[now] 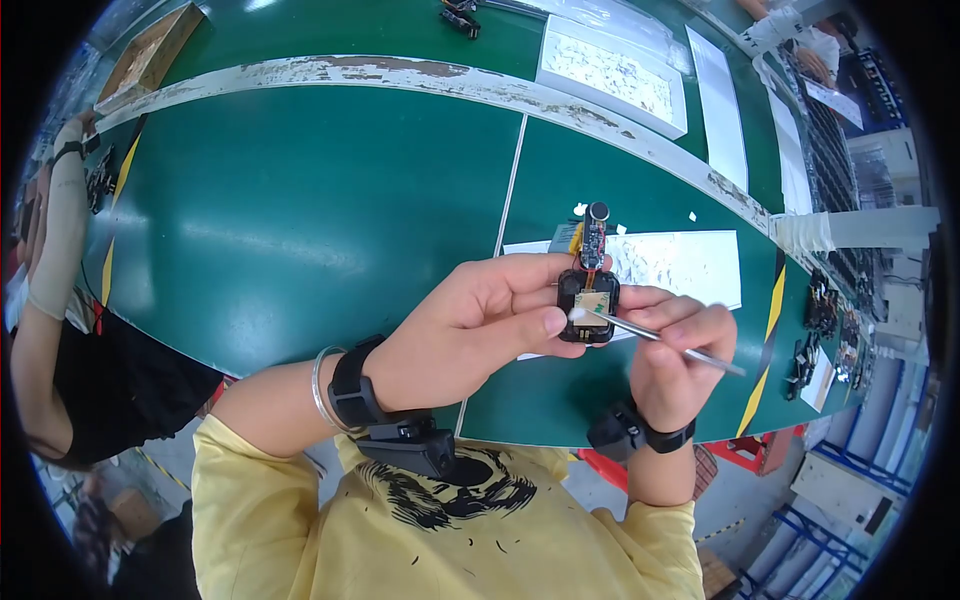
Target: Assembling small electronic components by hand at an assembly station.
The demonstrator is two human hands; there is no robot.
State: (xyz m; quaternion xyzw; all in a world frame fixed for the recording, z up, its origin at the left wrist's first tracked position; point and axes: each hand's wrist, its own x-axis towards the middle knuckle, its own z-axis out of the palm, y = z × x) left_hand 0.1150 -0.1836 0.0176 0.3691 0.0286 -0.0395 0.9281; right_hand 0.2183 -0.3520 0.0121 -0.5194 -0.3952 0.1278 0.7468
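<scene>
My left hand [510, 310] grips a small black plastic housing [567, 292] between thumb and fingers, above the green table. A gold-coloured square pad [592, 308] sits inside the housing. From its top rises a small circuit board [592, 243] with a round black part at the end, joined by thin orange and red wiring. In my right hand [680, 345] is a pair of metal tweezers [655, 335], pinched like a pen, its tip over the gold pad. Fingers of the right hand also rest near the housing's right edge.
Beneath my hands lies a white sheet [690, 265] with small scraps. Farther back stands a white tray [610, 75] of small pieces, beyond a worn white ledge [330, 72]. Black wired parts [825, 310] lie at the right, a wooden box [150, 55] far left. Another person's arm [65, 220] is at left.
</scene>
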